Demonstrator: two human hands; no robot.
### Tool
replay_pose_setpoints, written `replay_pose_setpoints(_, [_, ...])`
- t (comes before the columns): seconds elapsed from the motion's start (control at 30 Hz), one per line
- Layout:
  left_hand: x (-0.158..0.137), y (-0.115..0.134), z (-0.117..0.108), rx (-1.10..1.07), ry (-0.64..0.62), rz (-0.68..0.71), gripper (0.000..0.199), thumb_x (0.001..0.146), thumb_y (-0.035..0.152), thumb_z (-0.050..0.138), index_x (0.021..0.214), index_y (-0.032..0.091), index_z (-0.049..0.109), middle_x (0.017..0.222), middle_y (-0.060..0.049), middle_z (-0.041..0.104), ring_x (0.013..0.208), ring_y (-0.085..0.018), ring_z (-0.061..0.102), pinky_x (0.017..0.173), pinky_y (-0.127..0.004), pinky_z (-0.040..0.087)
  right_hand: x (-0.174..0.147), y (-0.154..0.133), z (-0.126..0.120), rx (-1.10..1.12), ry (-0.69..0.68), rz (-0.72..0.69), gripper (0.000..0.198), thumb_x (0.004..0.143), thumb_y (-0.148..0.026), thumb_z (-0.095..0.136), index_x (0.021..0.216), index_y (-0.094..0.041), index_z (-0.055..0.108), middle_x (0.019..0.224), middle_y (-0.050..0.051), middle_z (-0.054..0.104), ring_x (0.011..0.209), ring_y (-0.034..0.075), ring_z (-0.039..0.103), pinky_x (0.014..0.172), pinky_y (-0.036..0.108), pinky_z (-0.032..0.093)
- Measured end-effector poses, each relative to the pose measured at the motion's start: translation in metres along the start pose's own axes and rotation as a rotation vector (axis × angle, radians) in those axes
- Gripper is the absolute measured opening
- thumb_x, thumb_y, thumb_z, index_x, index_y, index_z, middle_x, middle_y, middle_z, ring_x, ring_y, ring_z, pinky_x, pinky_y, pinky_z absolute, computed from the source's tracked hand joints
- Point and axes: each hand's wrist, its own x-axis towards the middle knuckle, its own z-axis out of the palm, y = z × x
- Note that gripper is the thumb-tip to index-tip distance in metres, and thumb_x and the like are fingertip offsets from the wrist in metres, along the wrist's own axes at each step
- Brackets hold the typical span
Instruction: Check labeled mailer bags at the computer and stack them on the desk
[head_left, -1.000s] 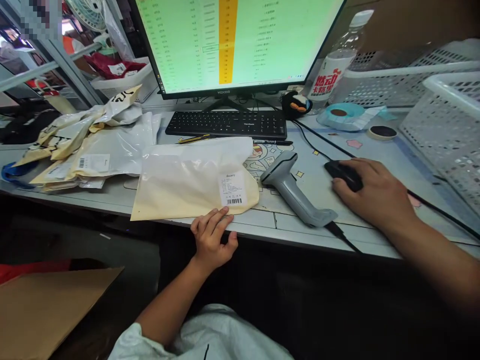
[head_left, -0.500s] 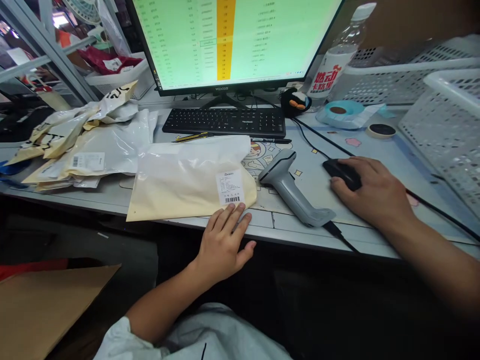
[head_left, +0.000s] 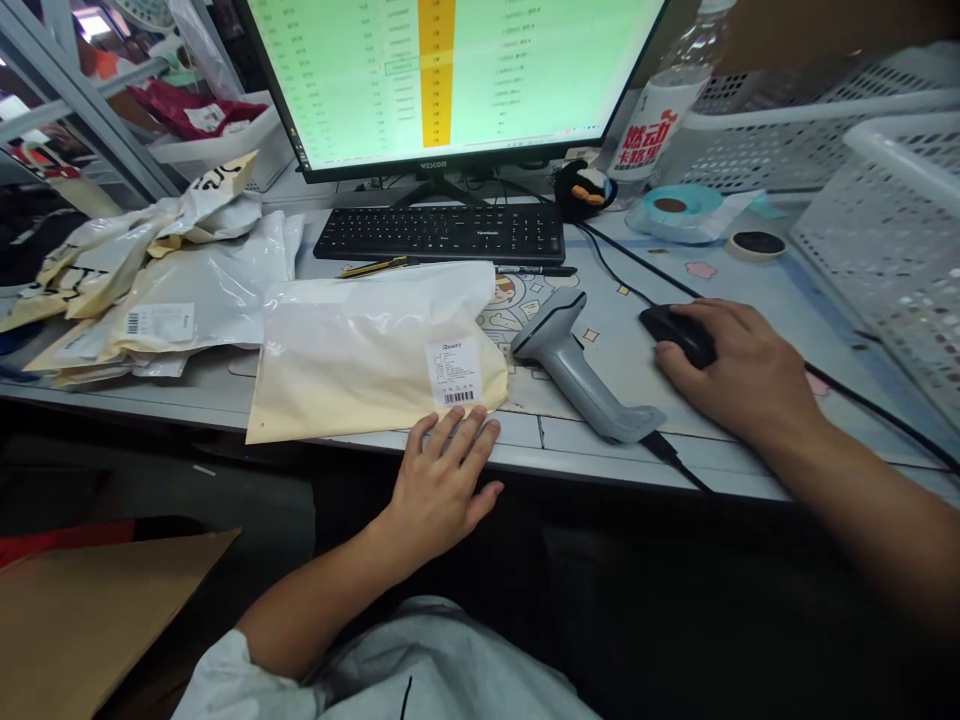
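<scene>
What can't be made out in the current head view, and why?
Head view:
Monitor: top cut off by the upper picture edge; rows of text too small and blurred to read.
White mailer bag: contents hidden by its own wrapping.
Label: fine print too small.
Mouse: back end covered by the right hand.
Bottle: cap partly cut off at the top edge.

a pale desk stands over dark grey floor, a grey metal frame at back left.

The scanner lies between package and mouse; keyboard behind (monitor farther back).
</scene>
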Motion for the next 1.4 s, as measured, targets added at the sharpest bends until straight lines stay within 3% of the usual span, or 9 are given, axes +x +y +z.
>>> replay_pose_setpoints(0.33, [-0.006, -0.003, -0.009, 0.039, -0.043, 0.012, 0.06, 0.101, 0.043, 0.065, 0.153, 0.017, 0.052, 0.153, -0.005, 0.059, 0.138, -0.026, 0.05, 0.122, -0.046, 0.033, -0.002, -0.01, -0.008, 0.013, -0.035, 0.012, 0.059, 0.101, -0.049, 0.053, 0.142, -0.008, 0.063, 0.147, 0.023, 0.058, 0.14, 0.036, 0.054, 0.119, 0.05, 0.043])
replay_pose_setpoints(0.6, [-0.01, -0.001, -0.005, 0.053, -0.054, -0.015, 0.066, 0.1, 0.044, 0.066, 0.158, 0.02, 0.047, 0.162, -0.004, 0.05, 0.143, -0.026, 0.046, 0.124, -0.045, 0.031, -0.002, -0.012, -0.008, 0.001, -0.047, 0.011, 0.058, 0.103, -0.048, 0.054, 0.144, -0.007, 0.061, 0.148, 0.023, 0.057, 0.141, 0.035, 0.053, 0.12, 0.049, 0.042])
replay_pose_setpoints(0.9, [-0.011, -0.004, -0.004, 0.07, -0.036, -0.001, 0.06, 0.103, 0.043, 0.062, 0.157, 0.022, 0.049, 0.167, 0.001, 0.042, 0.142, -0.025, 0.046, 0.122, -0.046, 0.033, -0.002, -0.011, -0.008, 0.005, -0.044, 0.004, 0.059, 0.103, -0.049, 0.052, 0.144, -0.007, 0.061, 0.147, 0.023, 0.057, 0.141, 0.034, 0.053, 0.12, 0.048, 0.042])
replay_pose_setpoints(1.4, [-0.01, -0.003, 0.002, 0.023, 0.016, 0.003, 0.058, 0.103, 0.043, 0.06, 0.155, 0.019, 0.051, 0.163, -0.001, 0.049, 0.147, -0.026, 0.043, 0.122, -0.046, 0.03, 0.0, -0.007, -0.006, -0.011, -0.051, 0.014, 0.057, 0.099, -0.046, 0.051, 0.142, -0.009, 0.062, 0.146, 0.022, 0.058, 0.137, 0.036, 0.056, 0.118, 0.051, 0.045])
